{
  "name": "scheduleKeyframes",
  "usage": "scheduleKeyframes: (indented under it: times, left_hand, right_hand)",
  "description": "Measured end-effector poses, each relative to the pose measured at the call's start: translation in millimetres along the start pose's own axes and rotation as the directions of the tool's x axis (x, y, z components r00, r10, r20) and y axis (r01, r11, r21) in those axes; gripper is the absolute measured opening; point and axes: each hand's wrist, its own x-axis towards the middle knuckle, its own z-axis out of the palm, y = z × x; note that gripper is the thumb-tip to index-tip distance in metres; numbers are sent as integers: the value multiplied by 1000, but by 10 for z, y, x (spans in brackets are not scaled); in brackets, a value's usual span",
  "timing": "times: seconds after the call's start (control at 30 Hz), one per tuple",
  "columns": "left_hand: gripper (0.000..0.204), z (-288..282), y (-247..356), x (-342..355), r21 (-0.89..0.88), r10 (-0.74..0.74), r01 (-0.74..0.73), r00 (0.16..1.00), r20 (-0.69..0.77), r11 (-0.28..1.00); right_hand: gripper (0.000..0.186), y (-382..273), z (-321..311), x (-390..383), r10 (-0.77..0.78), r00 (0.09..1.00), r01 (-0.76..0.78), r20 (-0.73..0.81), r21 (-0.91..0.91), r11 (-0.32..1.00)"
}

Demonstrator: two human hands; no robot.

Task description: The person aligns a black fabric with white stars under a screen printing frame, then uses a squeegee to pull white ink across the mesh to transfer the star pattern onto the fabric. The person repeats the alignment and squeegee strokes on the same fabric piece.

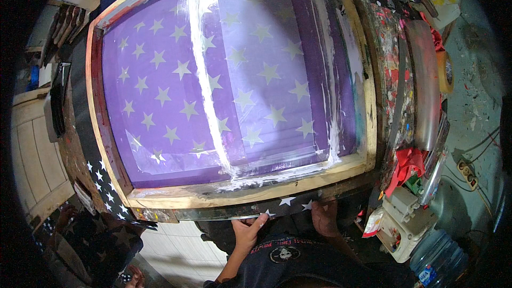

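A wooden-framed printing screen (176,196) lies flat in front of me. Its purple mesh (120,128) carries rows of pale stars, and white ink streaks cross it. Black fabric with white stars (287,201) shows below the frame's near edge. My left hand (247,234) is closed on that edge of the fabric, thumb on top and the other fingers mostly underneath. Further right, my right hand (325,218) grips the same edge, partly in shadow. More of the star-printed fabric shows at the left, beyond the frame's side.
Another person's hand (136,277) shows at the lower left, near dark star-patterned cloth. Red rag (409,166), a tape roll (446,73) and an ink-stained ledge (392,122) line the right. A large water bottle (438,256) and a power strip (468,175) are lower right.
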Motion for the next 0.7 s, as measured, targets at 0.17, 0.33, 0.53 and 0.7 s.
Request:
scheduleKeyframes:
  times: [0.17, 0.33, 0.53, 0.7]
  left_hand:
    - [53, -30, -28, 9, -4, 9, -9, 999, 31, 1000]
    - [56, -13, -20, 3, -22, 6, -5, 1000, 22, 1000]
    - [56, 20, 8, 5, -11, 23, -23, 1000, 4, 1000]
    - [56, 16, 8, 18, -14, 28, -28, 1000, 14, 1000]
  right_hand:
    - [31, 11, 32, -14, -56, 998, 56, -19, 35, 998]
    - [30, -9, 48, -25, -42, 999, 41, -24, -18, 999]
    - [32, 24, -24, 13, -75, 997, 75, 4, -144, 987]
    - [33, 106, -107, 0, -68, 997, 63, -29, -155, 986]
